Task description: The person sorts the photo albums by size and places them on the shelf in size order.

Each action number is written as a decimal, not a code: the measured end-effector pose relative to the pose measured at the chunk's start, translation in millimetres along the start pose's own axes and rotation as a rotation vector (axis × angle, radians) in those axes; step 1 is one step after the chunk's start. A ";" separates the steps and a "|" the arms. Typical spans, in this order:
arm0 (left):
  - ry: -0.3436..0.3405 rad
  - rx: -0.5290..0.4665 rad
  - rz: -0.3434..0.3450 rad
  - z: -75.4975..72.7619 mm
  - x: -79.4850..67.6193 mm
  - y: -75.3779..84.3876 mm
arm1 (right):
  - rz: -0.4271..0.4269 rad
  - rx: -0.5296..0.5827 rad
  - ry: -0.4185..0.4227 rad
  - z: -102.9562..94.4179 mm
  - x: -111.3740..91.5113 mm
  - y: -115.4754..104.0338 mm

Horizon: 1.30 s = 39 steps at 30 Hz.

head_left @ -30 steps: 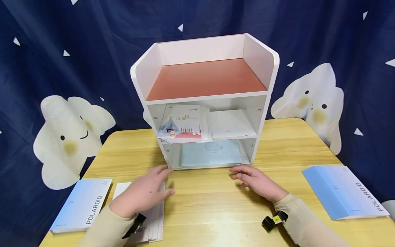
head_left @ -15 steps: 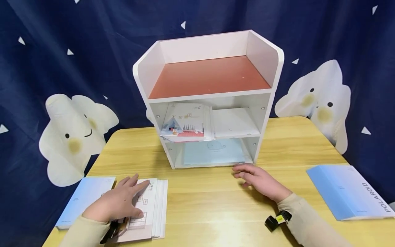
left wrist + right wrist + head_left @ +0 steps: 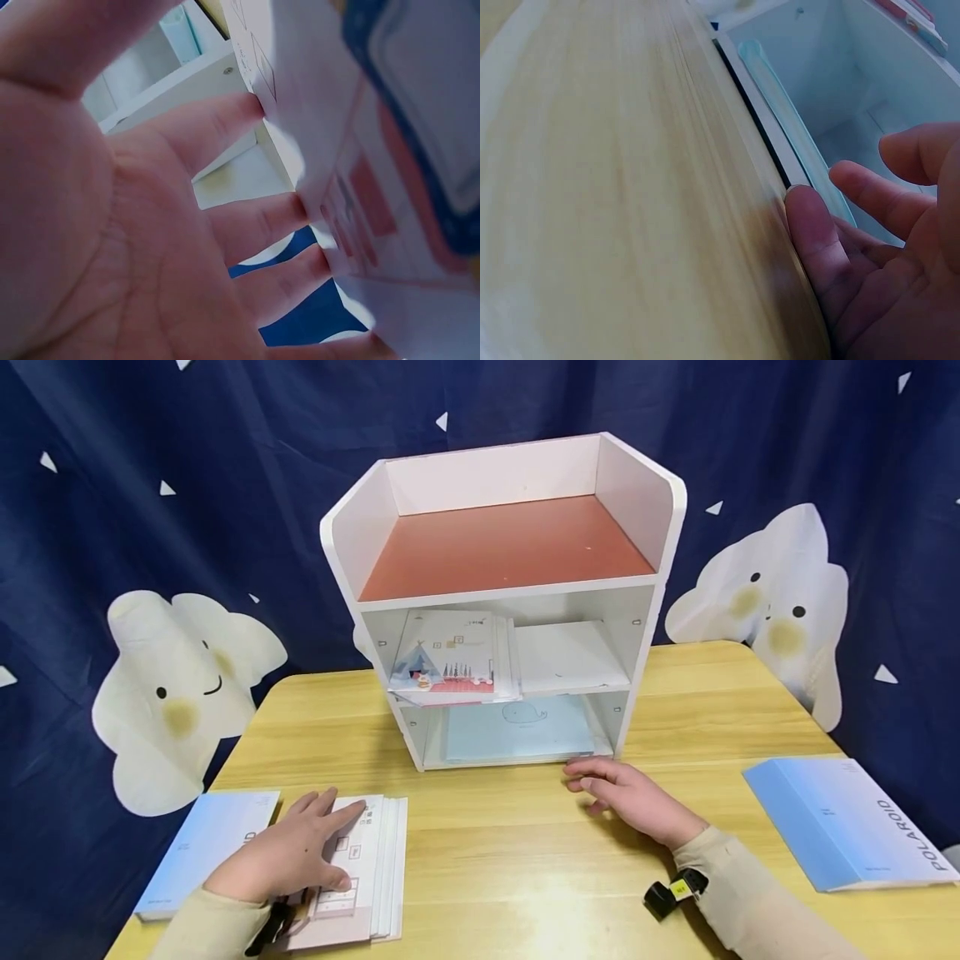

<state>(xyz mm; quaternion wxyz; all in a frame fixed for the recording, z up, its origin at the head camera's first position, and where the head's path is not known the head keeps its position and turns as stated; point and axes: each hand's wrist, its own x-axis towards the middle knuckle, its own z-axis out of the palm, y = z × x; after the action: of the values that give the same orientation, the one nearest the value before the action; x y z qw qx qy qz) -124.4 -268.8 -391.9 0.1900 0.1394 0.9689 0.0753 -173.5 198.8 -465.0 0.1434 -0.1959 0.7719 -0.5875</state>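
Observation:
My left hand (image 3: 288, 852) rests with spread fingers on a stack of thin white booklets (image 3: 386, 868) at the left front of the table. In the left wrist view its fingertips touch the printed cover of the top booklet (image 3: 360, 187), and the thumb stays apart from it. My right hand (image 3: 630, 797) lies on the table by the lower front edge of a small white shelf (image 3: 510, 583), its fingers loosely bent around nothing. On the shelf's middle level are booklets with a tent picture (image 3: 442, 664); a pale blue whale-print folder (image 3: 487, 735) lies on the bottom level.
A blue-white book marked POLAROID (image 3: 198, 843) lies left of the stack, partly behind my left arm. Another POLAROID book (image 3: 840, 827) lies at the right. More white paper (image 3: 570, 656) sits on the middle level. A dark blue curtain (image 3: 225, 443) hangs behind the table (image 3: 487, 860).
My left hand has moved left and back from near the shelf's lower left corner onto the booklet stack. My right hand has stayed in place. The head view has shifted slightly.

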 end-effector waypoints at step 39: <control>0.029 0.346 0.157 7.4 87.4 183.6 | 0.116 0.265 -0.166 8.3 -9.2 -12.3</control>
<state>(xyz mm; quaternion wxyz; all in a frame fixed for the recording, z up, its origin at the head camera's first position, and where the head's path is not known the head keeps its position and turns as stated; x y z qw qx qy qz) -155.0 -67.6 -392.5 0.1428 0.2439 0.9562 -0.0759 -160.1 193.2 -455.4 0.2648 -0.1781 0.6832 -0.6569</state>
